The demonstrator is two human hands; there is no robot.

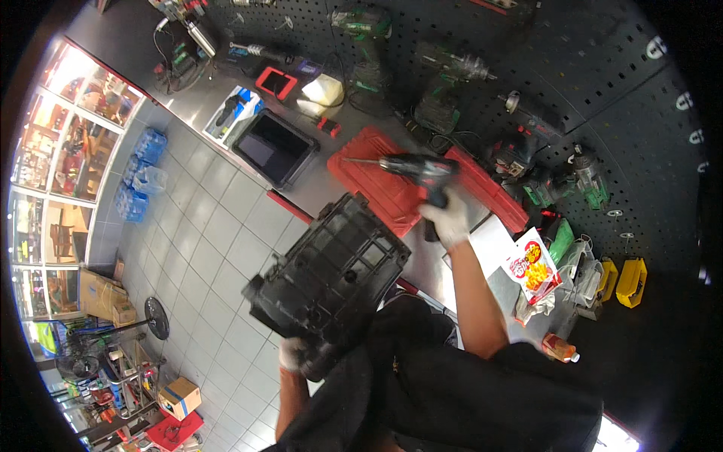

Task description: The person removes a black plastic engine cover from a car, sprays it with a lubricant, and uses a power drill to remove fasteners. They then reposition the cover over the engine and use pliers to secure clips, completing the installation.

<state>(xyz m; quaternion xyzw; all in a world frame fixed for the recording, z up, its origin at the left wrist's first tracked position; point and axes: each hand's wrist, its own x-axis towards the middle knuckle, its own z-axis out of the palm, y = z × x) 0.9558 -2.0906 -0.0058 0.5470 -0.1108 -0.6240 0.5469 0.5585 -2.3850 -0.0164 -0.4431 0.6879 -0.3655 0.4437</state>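
One black rugged tablet (276,148). Below it, one black plastic housing (331,264). Right of it, one long-bit drill (418,166) and one snack bag (535,265); farther right, two yellow bins (631,282) and one drink bottle (559,347). Two gloved hands: left hand (292,353) below, right hand (451,219) rightward.

We see strong light whitening parts of the glass panes (64,143) at left, while the pegboard (610,143) sits dim. Pale glare marks the floor tiles (215,222) and the tabletop (184,107). Slight blur softens the left hand (293,354). Fisheye distortion bends the panes, and blackness fills our corners.
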